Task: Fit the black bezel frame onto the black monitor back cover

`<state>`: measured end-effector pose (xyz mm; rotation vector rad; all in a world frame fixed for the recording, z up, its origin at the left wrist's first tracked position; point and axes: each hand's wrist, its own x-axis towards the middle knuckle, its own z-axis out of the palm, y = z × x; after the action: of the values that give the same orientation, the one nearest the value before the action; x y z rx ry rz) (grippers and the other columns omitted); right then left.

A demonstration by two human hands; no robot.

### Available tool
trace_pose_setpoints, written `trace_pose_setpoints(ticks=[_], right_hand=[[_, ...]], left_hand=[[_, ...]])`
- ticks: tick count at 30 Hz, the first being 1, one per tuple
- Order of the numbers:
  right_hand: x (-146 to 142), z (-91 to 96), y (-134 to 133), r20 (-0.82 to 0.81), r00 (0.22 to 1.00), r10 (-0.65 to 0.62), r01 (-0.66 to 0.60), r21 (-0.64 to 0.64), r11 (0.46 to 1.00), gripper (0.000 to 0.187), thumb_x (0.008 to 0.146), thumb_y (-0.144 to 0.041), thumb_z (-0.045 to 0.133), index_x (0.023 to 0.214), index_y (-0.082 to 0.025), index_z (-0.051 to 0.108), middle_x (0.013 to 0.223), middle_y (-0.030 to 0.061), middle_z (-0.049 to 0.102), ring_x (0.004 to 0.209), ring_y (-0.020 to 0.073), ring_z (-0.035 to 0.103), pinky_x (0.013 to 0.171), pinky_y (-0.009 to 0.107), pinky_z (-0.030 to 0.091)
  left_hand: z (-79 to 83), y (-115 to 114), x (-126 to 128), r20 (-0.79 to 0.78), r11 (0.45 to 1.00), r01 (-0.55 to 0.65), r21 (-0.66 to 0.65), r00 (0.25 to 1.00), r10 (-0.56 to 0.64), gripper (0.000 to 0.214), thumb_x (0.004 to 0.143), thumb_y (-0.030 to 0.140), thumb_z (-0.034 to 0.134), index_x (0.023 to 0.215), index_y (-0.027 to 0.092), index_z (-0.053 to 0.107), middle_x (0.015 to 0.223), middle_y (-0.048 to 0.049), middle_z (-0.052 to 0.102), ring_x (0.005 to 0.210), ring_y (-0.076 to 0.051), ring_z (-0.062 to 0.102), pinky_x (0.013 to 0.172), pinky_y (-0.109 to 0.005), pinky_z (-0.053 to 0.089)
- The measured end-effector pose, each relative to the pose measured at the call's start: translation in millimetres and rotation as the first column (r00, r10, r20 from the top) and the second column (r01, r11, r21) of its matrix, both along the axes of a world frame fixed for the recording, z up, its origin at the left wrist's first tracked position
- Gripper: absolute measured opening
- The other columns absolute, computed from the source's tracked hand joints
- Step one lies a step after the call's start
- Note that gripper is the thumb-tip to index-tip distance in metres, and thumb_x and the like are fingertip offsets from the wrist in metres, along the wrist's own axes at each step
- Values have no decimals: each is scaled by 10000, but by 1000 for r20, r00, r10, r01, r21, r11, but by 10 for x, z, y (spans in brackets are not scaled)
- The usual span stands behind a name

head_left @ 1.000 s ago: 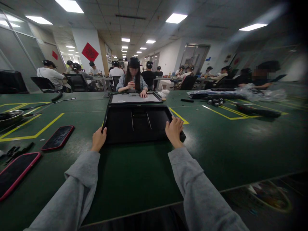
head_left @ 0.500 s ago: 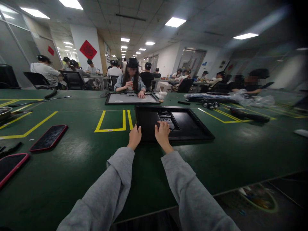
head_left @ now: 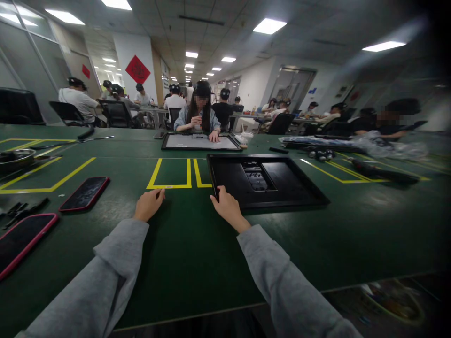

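Observation:
A flat black monitor back panel [head_left: 278,185] lies face down on the green table [head_left: 197,244], to the right of a yellow taped rectangle [head_left: 172,176]. My right hand [head_left: 225,209] rests at the panel's near left corner, fingers curled loosely and touching its edge. Left of it, my left hand [head_left: 148,205] lies on the bare table just below the yellow rectangle, fingers bent and holding nothing. Both arms are in grey sleeves.
Two red-edged phones [head_left: 84,193] [head_left: 21,241] lie at the left, beside small black parts [head_left: 21,210]. Across the table a person works on a white-faced panel [head_left: 200,142]. A metal bowl [head_left: 16,158] sits far left; bagged parts [head_left: 352,145] lie at right.
The black panel has been slid from the table's middle to the right, clear of the yellow rectangle. My left hand has come off it and moved left; my right hand stays at its corner.

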<state>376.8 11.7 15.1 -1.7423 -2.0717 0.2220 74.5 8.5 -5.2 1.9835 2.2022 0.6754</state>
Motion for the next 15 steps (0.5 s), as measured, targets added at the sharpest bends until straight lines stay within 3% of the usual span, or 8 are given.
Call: trace_pose_setpoints(ticks=[3, 8, 15], right_hand=[[-46, -10, 7, 34, 997, -63, 64, -40, 997, 375, 969, -457, 374, 1190, -175, 483, 961, 107, 684, 852, 231, 655, 708, 310, 440], [-48, 46, 20, 40, 992, -122, 124, -56, 991, 284, 970, -434, 382, 1000, -202, 544, 888, 68, 682, 775, 190, 648, 662, 271, 410], [-68, 199, -99, 53, 979, -197, 190, 109, 976, 292, 980, -419, 359, 1028, -199, 545, 801, 58, 668, 715, 183, 636, 623, 256, 363]], left_hand=[[31, -98, -183, -86, 999, -35, -32, 996, 32, 498, 918, 535, 270, 844, 238, 663, 849, -66, 692, 783, -212, 634, 700, -298, 420], [100, -136, -130, -159, 998, -21, -56, 987, 12, 533, 923, 543, 229, 929, 232, 663, 911, -90, 697, 798, -221, 643, 691, -302, 427], [126, -148, -130, -181, 999, -6, -51, 984, -3, 532, 928, 536, 223, 947, 223, 653, 925, -91, 695, 804, -220, 647, 684, -298, 441]])
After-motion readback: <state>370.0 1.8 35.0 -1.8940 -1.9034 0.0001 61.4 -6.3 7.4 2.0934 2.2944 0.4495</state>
